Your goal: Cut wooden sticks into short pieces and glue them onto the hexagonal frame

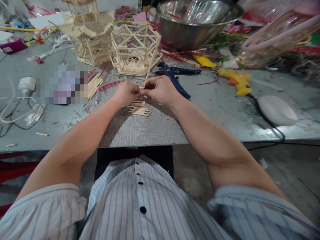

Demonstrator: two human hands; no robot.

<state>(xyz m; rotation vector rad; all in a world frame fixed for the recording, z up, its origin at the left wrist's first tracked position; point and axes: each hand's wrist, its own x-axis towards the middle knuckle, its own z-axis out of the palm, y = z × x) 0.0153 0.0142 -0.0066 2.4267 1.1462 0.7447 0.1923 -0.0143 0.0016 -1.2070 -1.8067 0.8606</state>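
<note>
— Item one?
— Wooden stick [147, 74], one, centre of the frame, tilted. Right hand [160, 88]: thumb and fingers pinching its lower end. Left hand [126, 93]: fingers bunched alongside; whether they grip anything, cannot tell.
— Handling note?
— Judged best: light pinch, fingertips close to the stick's foot, wrists steady; slim wood probably snaps if bent.
— Adjacent items?
— Short sticks [138, 111], one loose pile, just below the hands. Lattice frame [131, 68], upper centre, behind them. Cutters [185, 71], blue-handled, beside the right hand.
— Edges, room?
— Desk [160, 131]: front edge below the pile, crossing the lower middle. Widest room for moving: right of centre, between cutters and glue gun [237, 80].
</note>
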